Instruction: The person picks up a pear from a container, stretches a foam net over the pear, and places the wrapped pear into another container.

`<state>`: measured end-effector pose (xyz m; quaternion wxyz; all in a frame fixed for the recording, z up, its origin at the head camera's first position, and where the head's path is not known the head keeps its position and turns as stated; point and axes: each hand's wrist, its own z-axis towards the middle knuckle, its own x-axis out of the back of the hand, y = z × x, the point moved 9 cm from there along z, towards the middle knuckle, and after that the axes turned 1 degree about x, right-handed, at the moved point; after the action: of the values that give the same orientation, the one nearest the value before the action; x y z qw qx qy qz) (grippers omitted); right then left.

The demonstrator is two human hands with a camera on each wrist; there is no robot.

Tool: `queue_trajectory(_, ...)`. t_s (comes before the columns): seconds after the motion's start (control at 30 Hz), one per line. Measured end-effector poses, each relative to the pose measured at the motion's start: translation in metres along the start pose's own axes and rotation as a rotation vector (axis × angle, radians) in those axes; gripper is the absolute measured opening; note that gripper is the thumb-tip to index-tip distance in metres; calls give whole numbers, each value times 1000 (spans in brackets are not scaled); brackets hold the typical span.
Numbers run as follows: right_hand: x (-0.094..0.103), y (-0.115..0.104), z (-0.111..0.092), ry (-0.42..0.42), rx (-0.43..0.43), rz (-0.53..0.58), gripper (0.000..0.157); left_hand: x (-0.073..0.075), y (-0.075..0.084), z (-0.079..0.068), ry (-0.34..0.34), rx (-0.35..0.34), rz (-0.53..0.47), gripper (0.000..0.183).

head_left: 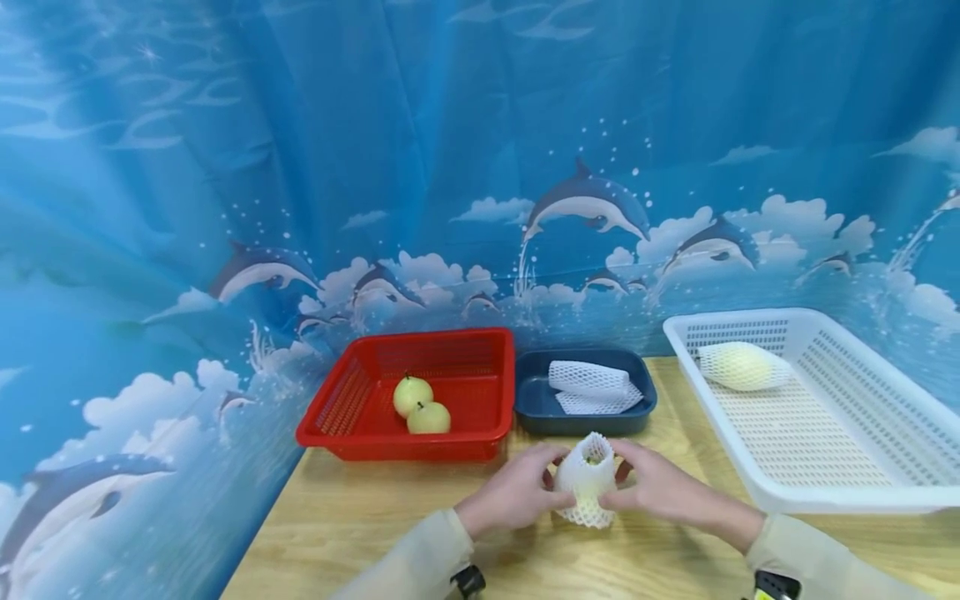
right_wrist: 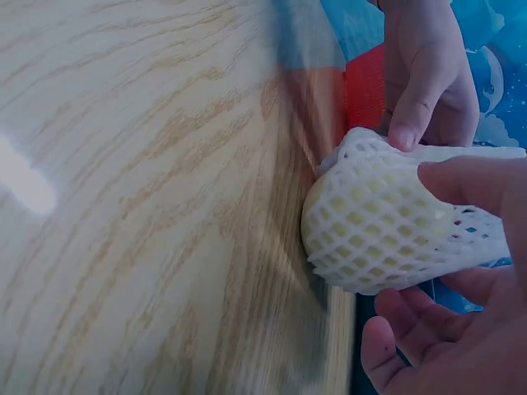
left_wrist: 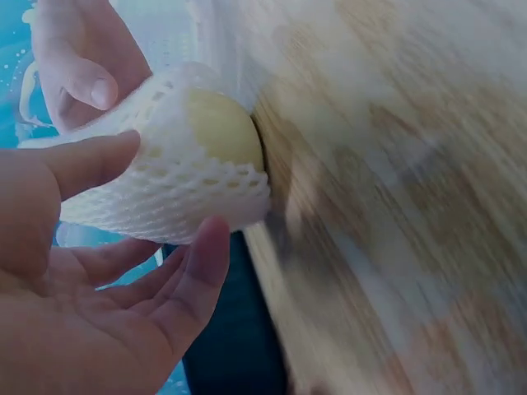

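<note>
A yellow-green pear [left_wrist: 224,127] stands on the wooden table inside a white foam net sleeve [head_left: 587,477]. The sleeve's upper end rises past the fruit and gapes at the top. In the left wrist view, bare pear skin shows below the mesh on one side. My left hand [head_left: 517,493] holds the sleeve from the left, thumb on the near side and fingers round the far side. From the right, my right hand [head_left: 654,485] grips it likewise; its thumb presses the mesh in the right wrist view, where diamond netting [right_wrist: 370,222] covers most of the pear.
Behind the left hand sits a red basket [head_left: 420,446] with two bare pears [head_left: 429,418]. A dark blue tray [head_left: 536,423] just behind the hands holds foam net sleeves [head_left: 591,379]. At right, a white basket [head_left: 787,500] contains one sleeved pear [head_left: 744,367].
</note>
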<state>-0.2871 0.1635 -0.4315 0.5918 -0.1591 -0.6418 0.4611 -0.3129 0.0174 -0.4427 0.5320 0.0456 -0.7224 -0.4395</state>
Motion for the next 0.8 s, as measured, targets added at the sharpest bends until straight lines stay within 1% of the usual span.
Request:
queue_trajectory(0.1,-5,5,0,-25,-32,14,56,-3,-4,3,-9,-3,-13,45)
queue_trajectory(0.2,-8,10,0,-45,-56,17,54,-5,-7,3,-38,2,-38,44)
queue_trajectory(0.3,-10,11,0,-66,-74,18,53,-6,-8,4,-69,7,-36,45)
queue_trajectory(0.4,-10,11,-1,-82,-68,22,51,-9,-6,4,-104,-6,-17,53)
queue_trajectory(0.5,-10,11,-1,-95,-60,28,50,-12,-2,4,-111,-40,51,72)
queue_trajectory(0.57,-10,11,-2,-99,-57,35,50,-13,-2,2,-79,-46,130,87)
queue_trajectory(0.63,-11,11,-2,-100,-54,36,50,-12,0,0,-18,-48,219,98)
queue_trajectory(0.7,-12,11,-2,-100,-52,38,50,-9,2,-4,55,-48,302,97)
queue_trajectory(0.8,-12,10,-3,-90,-44,27,48,-7,13,-9,164,-113,421,78)
